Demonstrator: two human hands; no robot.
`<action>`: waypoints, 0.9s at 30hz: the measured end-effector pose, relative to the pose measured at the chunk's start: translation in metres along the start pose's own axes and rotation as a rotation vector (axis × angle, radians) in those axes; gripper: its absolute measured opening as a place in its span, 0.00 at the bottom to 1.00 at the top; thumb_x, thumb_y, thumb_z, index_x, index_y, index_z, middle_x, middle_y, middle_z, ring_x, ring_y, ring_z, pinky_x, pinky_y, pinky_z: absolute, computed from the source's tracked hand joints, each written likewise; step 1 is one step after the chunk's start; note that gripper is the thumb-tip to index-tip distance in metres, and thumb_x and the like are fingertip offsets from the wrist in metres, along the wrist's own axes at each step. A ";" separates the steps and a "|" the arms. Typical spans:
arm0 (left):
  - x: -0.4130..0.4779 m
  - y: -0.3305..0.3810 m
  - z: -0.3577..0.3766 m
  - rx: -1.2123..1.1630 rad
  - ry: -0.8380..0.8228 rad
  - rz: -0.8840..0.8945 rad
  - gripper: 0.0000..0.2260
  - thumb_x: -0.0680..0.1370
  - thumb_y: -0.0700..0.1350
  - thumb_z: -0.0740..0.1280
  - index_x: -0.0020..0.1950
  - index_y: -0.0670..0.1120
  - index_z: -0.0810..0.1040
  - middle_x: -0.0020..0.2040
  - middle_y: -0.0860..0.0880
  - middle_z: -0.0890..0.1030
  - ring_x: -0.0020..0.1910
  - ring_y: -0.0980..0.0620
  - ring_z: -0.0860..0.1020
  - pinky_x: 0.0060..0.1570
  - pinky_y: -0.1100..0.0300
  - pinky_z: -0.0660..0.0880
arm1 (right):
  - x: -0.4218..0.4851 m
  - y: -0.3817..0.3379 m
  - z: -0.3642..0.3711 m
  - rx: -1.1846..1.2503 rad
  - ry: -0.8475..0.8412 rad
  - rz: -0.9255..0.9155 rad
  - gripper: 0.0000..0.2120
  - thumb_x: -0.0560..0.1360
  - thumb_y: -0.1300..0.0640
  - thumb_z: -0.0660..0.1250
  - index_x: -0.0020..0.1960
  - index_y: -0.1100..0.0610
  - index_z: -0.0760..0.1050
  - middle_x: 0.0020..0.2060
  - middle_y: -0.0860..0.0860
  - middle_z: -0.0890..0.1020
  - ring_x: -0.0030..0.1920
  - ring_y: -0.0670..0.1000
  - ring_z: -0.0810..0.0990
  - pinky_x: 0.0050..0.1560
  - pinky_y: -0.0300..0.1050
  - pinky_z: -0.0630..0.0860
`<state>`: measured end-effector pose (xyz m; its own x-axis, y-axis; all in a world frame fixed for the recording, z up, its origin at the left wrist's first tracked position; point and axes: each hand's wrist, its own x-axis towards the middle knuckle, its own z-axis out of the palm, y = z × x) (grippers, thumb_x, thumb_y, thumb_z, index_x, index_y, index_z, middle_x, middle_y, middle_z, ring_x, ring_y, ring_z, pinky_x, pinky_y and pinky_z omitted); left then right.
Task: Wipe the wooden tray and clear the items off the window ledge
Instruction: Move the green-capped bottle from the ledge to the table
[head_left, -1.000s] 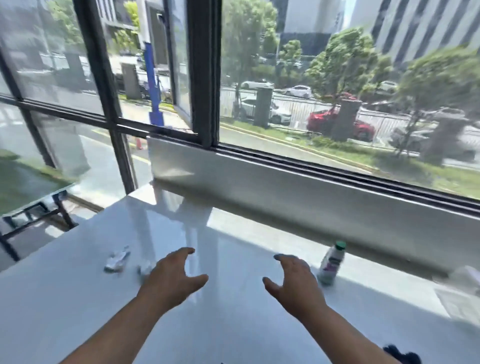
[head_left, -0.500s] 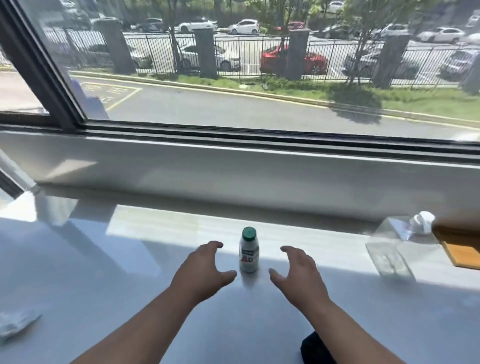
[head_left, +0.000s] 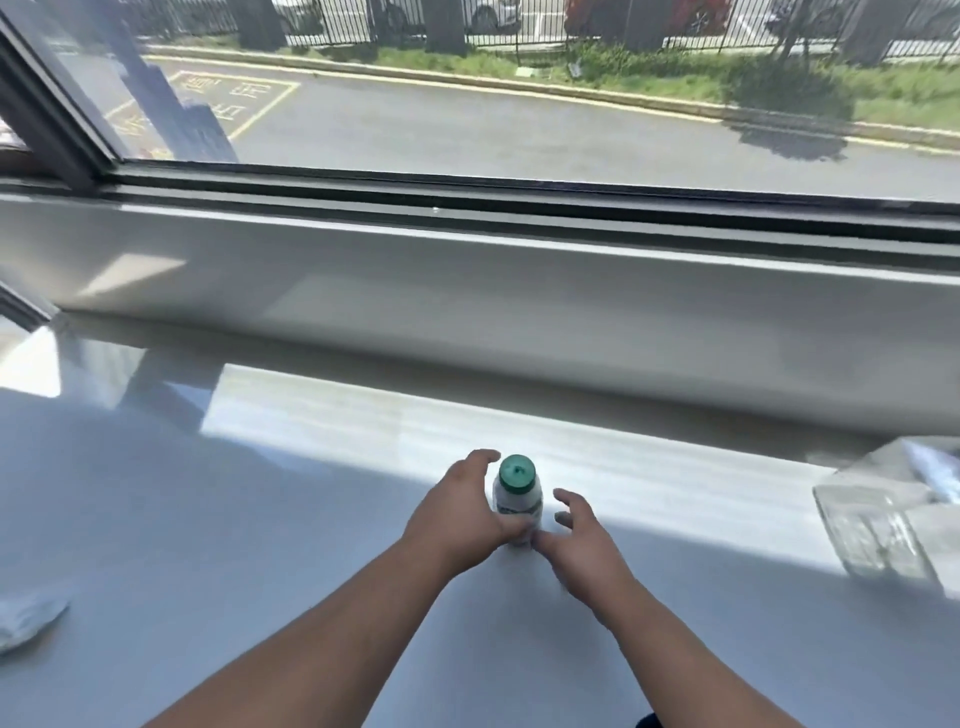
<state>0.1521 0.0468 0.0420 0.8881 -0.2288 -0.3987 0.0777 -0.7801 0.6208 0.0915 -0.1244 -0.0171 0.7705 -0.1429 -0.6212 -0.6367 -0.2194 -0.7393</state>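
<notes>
Our left hand (head_left: 457, 514) wraps the bottle (head_left: 517, 488) from its left, fingers curled behind, thumb low in front. Right hand (head_left: 587, 545) is just beside it, spread, holding nothing. Bottle's upright, mid ledge (head_left: 311, 519), well apart from the clear box (head_left: 883, 525) at the right edge. Lift path looks free.

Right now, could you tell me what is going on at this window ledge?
A person's left hand wraps round a small white bottle with a green cap, standing upright on the white ledge. The right hand is open, close beside it. A clear plastic container lies at the far right, a crumpled white scrap at the far left.
</notes>
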 end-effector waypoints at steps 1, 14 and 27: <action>0.003 -0.002 0.002 -0.017 -0.001 0.002 0.37 0.65 0.65 0.77 0.72 0.63 0.70 0.72 0.59 0.76 0.63 0.54 0.78 0.55 0.54 0.79 | 0.004 0.000 0.002 0.039 -0.006 0.030 0.35 0.75 0.49 0.73 0.79 0.41 0.62 0.70 0.49 0.73 0.55 0.51 0.84 0.44 0.41 0.76; -0.073 -0.094 -0.092 -0.216 0.231 -0.058 0.26 0.64 0.68 0.71 0.60 0.64 0.73 0.56 0.62 0.81 0.50 0.59 0.81 0.45 0.58 0.78 | -0.031 -0.074 0.123 0.099 -0.187 -0.026 0.23 0.75 0.54 0.73 0.68 0.45 0.73 0.57 0.53 0.85 0.45 0.54 0.79 0.52 0.52 0.76; -0.345 -0.362 -0.232 -0.370 0.628 -0.356 0.26 0.63 0.70 0.71 0.59 0.65 0.73 0.55 0.64 0.82 0.47 0.61 0.82 0.45 0.59 0.79 | -0.189 -0.109 0.478 -0.037 -0.587 0.016 0.22 0.78 0.60 0.72 0.71 0.54 0.73 0.58 0.60 0.85 0.59 0.61 0.84 0.66 0.56 0.79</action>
<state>-0.0775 0.5436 0.1114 0.8621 0.4521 -0.2289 0.4504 -0.4766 0.7550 0.0012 0.3876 0.0567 0.6083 0.4096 -0.6798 -0.6382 -0.2568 -0.7258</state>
